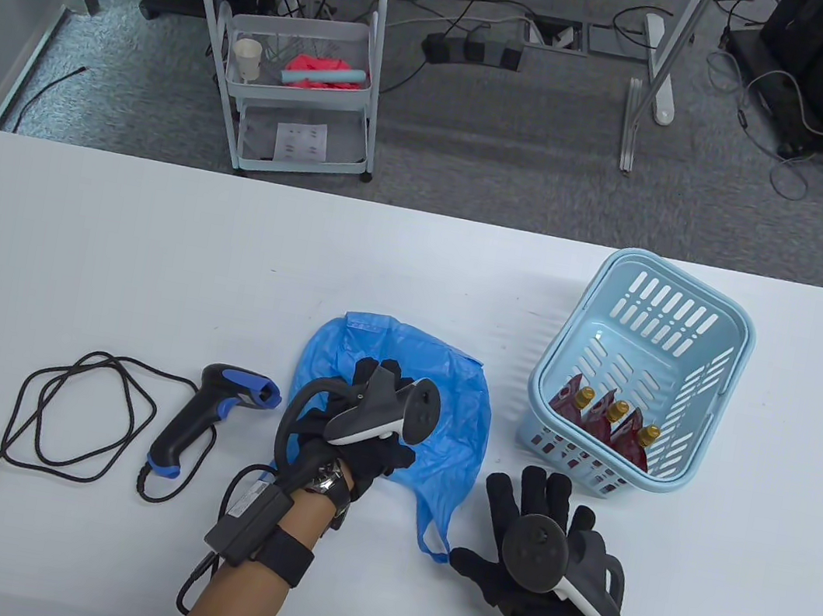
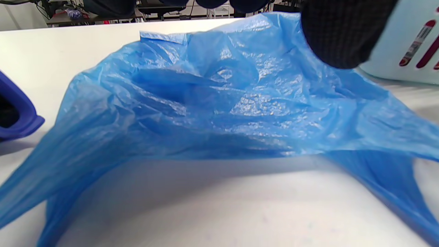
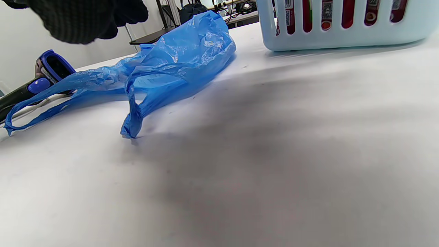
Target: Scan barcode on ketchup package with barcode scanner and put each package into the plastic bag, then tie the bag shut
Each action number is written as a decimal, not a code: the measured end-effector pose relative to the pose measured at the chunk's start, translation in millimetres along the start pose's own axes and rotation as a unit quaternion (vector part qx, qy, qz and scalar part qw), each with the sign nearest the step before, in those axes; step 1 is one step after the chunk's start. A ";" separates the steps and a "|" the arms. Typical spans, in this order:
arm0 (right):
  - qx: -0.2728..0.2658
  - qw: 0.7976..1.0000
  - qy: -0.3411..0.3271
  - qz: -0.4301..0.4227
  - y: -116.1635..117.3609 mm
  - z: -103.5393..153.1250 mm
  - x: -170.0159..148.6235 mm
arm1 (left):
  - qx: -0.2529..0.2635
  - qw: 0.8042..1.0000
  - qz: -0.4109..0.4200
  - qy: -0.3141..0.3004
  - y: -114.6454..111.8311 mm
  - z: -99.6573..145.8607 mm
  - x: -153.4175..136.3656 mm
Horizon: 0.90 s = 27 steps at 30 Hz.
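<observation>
A blue plastic bag (image 1: 443, 400) lies crumpled mid-table. My left hand (image 1: 375, 381) is on top of it, fingers curled into the plastic. In the left wrist view the bag (image 2: 219, 99) is held up like a tent off the table, with a fingertip (image 2: 339, 34) against it. My right hand (image 1: 501, 528) hovers flat with spread fingers, its thumb close to the bag's loose handle (image 1: 431, 544) without holding it. The black and blue barcode scanner (image 1: 206, 407) lies left of the bag. Red ketchup packages (image 1: 609, 420) with gold caps stand in the light-blue basket (image 1: 727, 353).
The scanner's black cable (image 1: 78, 418) loops across the table's left part. The basket (image 3: 343, 36) stands just beyond my right hand. A trolley (image 1: 298, 92) and floor cables lie behind the table's far edge.
</observation>
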State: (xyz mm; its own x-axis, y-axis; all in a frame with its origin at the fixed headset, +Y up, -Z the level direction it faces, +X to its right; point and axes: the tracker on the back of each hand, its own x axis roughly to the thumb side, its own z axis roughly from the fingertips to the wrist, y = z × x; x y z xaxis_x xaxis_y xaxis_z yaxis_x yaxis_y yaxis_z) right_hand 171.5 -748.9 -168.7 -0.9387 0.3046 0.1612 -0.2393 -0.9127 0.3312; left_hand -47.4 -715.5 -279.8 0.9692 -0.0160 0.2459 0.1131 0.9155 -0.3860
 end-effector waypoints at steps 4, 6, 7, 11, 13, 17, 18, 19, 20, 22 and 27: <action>0.000 1.000 0.000 -0.003 -0.4 0.3 -0.4 | -0.033 0.999 0.001 0.007 -11.3 -8.6 -2.8; -0.001 1.000 -0.001 -0.002 -0.7 0.3 -0.3 | -0.045 0.999 -0.003 0.007 -17.7 -12.6 -3.6; -0.001 1.000 -0.001 -0.003 -0.8 0.3 -0.3 | -0.052 0.999 -0.006 0.007 -20.5 -14.2 -3.9; 0.001 1.000 -0.002 -0.005 -0.9 0.4 -0.4 | -0.081 0.997 -0.007 0.003 -33.3 -20.9 -4.1; 0.001 1.000 -0.002 -0.005 -1.0 0.6 -0.4 | -0.093 0.996 -0.017 0.003 -38.5 -23.7 -3.3; 0.002 1.000 -0.001 -0.006 -1.0 0.8 -0.6 | -0.097 0.995 -0.022 0.006 -46.1 -28.7 -2.7; 0.001 1.000 -0.001 -0.006 -1.2 0.9 -0.6 | -0.089 0.996 -0.024 0.007 -46.3 -29.0 -2.3; 0.000 1.000 -0.001 -0.006 -1.3 1.1 -0.7 | -0.084 0.996 -0.028 0.008 -46.3 -29.4 -2.1; 0.000 1.000 -0.001 -0.007 -1.4 1.2 -0.7 | -0.084 0.996 -0.030 0.009 -45.7 -29.0 -2.2; -0.002 1.000 -0.001 -0.007 -1.5 1.3 -0.7 | -0.078 0.997 -0.025 0.012 -45.2 -29.6 -2.8; -0.003 1.000 -0.001 -0.009 -1.8 1.5 -1.1 | -0.064 0.998 -0.006 0.020 -43.5 -35.1 -6.0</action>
State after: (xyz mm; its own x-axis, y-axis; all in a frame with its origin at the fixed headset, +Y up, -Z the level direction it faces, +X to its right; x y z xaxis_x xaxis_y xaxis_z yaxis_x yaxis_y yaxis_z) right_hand 173.3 -747.2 -168.1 -0.9337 0.3217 0.1570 -0.2576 -0.9084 0.3293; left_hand -50.5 -769.3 -295.7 0.9751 -0.0447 0.2174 0.1495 0.8562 -0.4945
